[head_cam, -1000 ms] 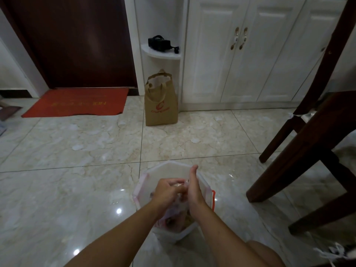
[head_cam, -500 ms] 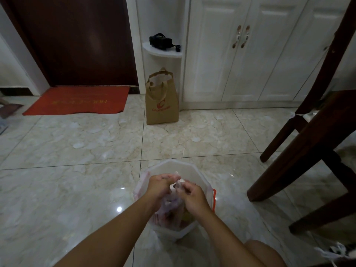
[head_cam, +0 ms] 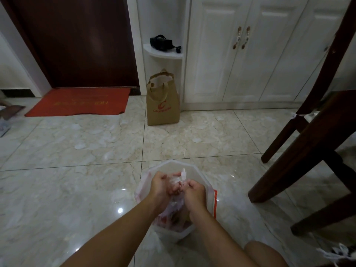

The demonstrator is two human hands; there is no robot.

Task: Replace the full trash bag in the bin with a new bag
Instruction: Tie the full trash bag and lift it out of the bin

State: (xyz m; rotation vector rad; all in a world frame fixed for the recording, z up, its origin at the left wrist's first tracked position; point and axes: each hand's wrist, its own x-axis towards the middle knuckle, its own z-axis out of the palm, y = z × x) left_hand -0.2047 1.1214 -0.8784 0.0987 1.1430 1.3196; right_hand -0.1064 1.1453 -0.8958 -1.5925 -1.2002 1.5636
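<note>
A glossy cream marble-tile floor [head_cam: 81, 151] fills most of the view. Along its far edge stand a dark brown wooden door [head_cam: 77, 41] and a run of white panelled cabinets [head_cam: 240, 54]. Dark wooden chair legs [head_cam: 308, 151] cross the right side. A red rectangular doormat [head_cam: 77, 102] lies on the floor in front of the door. A tan paper carrier bag with a red logo [head_cam: 162, 105] stands upright just beside the cabinets, below a small white rounded shelf [head_cam: 163, 53] that carries a black device [head_cam: 161, 42].

Near the bottom centre, a translucent white octagonal plastic bin [head_cam: 202, 177] sits on the floor, with a red strip on its right side. Inside it is a thin clear plastic trash bag [head_cam: 173, 211] holding reddish and yellowish rubbish; its top is gathered into a twisted bunch that sticks up above the bin between the two hands. The left hand [head_cam: 160, 186] is clenched around the gathered plastic, and the right hand [head_cam: 193, 191], touching the left, is clenched on the same bunch.
</note>
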